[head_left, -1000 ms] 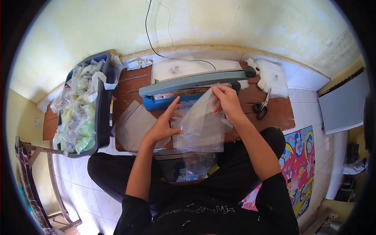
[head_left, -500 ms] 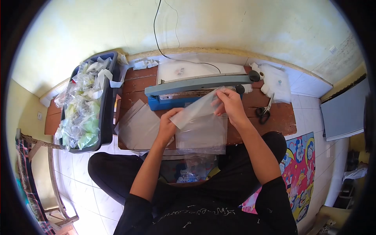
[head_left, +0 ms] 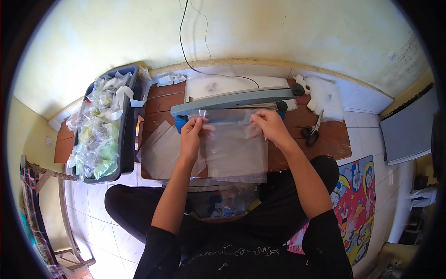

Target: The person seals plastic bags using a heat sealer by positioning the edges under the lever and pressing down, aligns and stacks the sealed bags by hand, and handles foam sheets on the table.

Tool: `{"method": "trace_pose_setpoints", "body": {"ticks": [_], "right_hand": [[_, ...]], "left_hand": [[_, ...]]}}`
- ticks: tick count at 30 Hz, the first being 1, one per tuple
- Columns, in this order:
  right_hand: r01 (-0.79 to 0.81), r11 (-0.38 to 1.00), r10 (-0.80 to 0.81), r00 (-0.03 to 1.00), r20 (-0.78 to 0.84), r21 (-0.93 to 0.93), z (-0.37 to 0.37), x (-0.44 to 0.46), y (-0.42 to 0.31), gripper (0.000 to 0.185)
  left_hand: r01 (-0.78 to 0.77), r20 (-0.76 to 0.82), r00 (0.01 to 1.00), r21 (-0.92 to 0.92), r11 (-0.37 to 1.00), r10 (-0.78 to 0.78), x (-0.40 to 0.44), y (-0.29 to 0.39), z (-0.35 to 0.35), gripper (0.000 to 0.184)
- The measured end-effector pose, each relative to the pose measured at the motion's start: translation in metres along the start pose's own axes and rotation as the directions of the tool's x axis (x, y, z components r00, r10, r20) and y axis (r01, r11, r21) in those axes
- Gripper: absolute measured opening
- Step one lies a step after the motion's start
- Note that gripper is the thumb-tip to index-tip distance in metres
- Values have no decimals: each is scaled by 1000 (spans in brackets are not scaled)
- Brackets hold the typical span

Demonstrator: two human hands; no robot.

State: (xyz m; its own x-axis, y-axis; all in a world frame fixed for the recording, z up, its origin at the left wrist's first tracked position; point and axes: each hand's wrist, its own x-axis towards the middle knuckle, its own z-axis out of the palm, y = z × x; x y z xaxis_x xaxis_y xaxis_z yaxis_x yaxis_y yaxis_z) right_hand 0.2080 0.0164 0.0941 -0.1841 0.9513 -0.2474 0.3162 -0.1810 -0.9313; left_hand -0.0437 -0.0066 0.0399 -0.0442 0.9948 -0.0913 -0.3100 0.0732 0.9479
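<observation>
A clear plastic bag (head_left: 226, 117) is stretched between my two hands, its upper edge lying along the front of a blue impulse sealer (head_left: 232, 101). My left hand (head_left: 191, 135) pinches the bag's left corner between thumb and fingers. At the other corner, my right hand (head_left: 269, 126) grips it the same way. Below the hands, more clear bags (head_left: 237, 162) lie on the low wooden table and hang over its front edge. Another stack of clear plastic sheets (head_left: 168, 156) lies left of them. The sealer's long arm is raised at its right end.
A dark bin (head_left: 126, 144) full of crumpled plastic stands on the left. Black-handled scissors (head_left: 312, 132) lie on the right of the brown table (head_left: 337, 142), near a white plastic pile (head_left: 329, 100). A black cable (head_left: 185, 46) runs down the wall behind the sealer.
My left hand has moved up and left, and my right hand slightly down. The bag has gone from a slanted, folded shape to being spread level before the sealer.
</observation>
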Motion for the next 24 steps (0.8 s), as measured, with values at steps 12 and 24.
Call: {"method": "trace_pose_setpoints", "body": {"ticks": [12,24], "right_hand": [[172,979,-182,979,-93,-109,-1,15,29,20],[98,985,-86,992,-92,139,-10,12,25,17]], "left_hand": [[24,-81,996,-61,998,-29,-1,-2,-8,19],[47,-108,993,12,999,-46,0,-12,1,17]]}}
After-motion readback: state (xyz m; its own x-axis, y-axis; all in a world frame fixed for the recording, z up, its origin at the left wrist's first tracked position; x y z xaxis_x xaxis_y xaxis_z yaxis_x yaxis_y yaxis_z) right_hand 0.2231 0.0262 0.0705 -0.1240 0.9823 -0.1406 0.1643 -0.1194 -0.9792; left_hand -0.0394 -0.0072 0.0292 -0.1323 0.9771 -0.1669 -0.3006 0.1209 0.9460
